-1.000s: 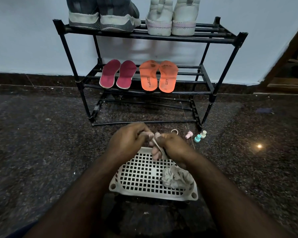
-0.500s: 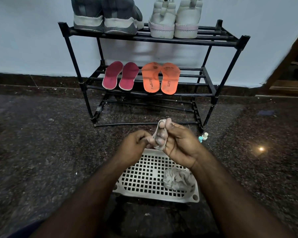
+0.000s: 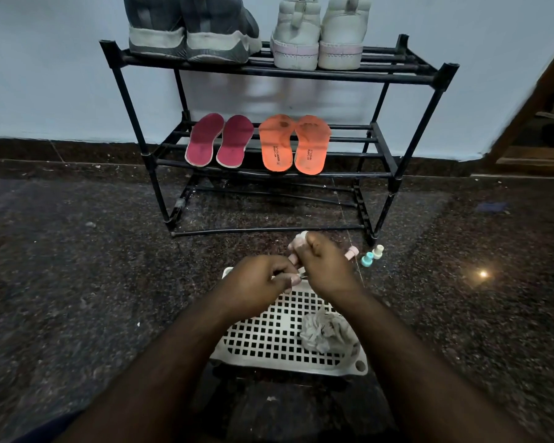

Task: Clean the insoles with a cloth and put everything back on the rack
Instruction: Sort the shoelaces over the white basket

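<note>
On the rack (image 3: 406, 79), the top shelf holds grey shoes (image 3: 189, 30) at left and white shoes (image 3: 320, 33) at right; the middle shelf holds maroon insoles (image 3: 219, 140), then orange insoles (image 3: 293, 143). In front of the rack a white perforated tray (image 3: 263, 340) lies on the floor with a crumpled cloth (image 3: 328, 332) in its right corner. Above the tray's far edge, the left hand (image 3: 256, 282) and right hand (image 3: 325, 266) are both curled, pinching a small pale strip (image 3: 296, 243) between them. Three small pegs (image 3: 367, 254) stand just right of the hands.
</note>
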Demonstrator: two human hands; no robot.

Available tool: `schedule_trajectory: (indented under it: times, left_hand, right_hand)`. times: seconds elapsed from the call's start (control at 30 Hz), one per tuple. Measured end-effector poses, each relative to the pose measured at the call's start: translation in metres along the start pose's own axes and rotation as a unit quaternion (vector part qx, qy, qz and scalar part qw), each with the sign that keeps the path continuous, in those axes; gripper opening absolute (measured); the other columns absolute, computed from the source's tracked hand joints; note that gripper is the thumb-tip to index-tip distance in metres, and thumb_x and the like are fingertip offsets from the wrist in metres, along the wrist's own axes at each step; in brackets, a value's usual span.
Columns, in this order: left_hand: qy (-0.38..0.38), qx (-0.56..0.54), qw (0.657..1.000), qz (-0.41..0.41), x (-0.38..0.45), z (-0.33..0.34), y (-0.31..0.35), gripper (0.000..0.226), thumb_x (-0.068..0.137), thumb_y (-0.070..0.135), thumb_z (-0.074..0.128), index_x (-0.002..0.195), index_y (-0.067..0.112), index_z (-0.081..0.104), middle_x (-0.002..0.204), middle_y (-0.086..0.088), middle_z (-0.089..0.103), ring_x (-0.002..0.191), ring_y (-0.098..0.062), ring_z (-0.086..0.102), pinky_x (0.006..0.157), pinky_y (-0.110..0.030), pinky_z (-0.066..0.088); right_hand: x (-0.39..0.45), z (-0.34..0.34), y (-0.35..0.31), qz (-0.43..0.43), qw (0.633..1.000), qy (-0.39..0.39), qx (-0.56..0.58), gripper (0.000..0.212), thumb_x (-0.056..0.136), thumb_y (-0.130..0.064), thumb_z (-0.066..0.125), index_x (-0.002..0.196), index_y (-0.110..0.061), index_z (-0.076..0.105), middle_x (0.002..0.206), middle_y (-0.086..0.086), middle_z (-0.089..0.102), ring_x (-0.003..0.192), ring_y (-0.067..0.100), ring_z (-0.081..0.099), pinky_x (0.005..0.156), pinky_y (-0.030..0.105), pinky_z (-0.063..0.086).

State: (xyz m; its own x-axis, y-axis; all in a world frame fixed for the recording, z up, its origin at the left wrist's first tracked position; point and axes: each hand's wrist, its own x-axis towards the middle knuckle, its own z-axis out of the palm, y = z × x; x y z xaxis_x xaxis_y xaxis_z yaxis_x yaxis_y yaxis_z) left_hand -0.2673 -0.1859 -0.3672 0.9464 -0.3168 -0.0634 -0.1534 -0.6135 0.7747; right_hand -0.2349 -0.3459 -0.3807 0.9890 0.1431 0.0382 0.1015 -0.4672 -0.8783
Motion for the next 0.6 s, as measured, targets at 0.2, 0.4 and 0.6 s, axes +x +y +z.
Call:
schedule_trajectory:
  times: [0.2, 0.4, 0.6]
  left_hand:
    - [0.090, -0.053, 0.994, 0.024, -0.001, -0.015, -0.004, 0.008, 0.090, 0.023, 0.071, 0.086, 0.030, 0.073, 0.087, 0.015, 0.074, 0.084, 0.002, 0.068, 0.082, -0.039, 0.058]
    - [0.091, -0.146, 0.985, 0.016, 0.004, -0.020, -0.015, 0.009, 0.093, 0.020, 0.069, 0.089, 0.027, 0.073, 0.090, 0.004, 0.074, 0.087, -0.015, 0.072, 0.082, -0.046, 0.060]
    - [0.032, -0.358, 0.932, -0.048, 0.001, -0.016, -0.011, 0.013, 0.096, 0.013, 0.064, 0.105, 0.012, 0.073, 0.103, -0.019, 0.073, 0.094, -0.027, 0.070, 0.091, -0.040, 0.057]
  right_hand:
    - [-0.009, -0.002, -0.015, 0.154, 0.965, -0.164, 0.137, 0.039, 0.106, -0.031, 0.034, 0.091, -0.007, 0.060, 0.068, 0.010, 0.064, 0.059, 0.020, 0.060, 0.070, 0.036, 0.047]
    - [-0.011, -0.006, -0.018, 0.187, 0.897, -0.262, 0.304, 0.047, 0.103, -0.039, 0.041, 0.094, 0.001, 0.063, 0.058, 0.009, 0.047, 0.050, 0.021, 0.046, 0.081, 0.044, 0.053]
    - [-0.013, -0.012, -0.021, 0.178, 0.876, -0.289, 0.343, 0.038, 0.102, -0.032, 0.045, 0.089, -0.002, 0.065, 0.059, 0.007, 0.045, 0.050, 0.019, 0.043, 0.076, 0.040, 0.056]
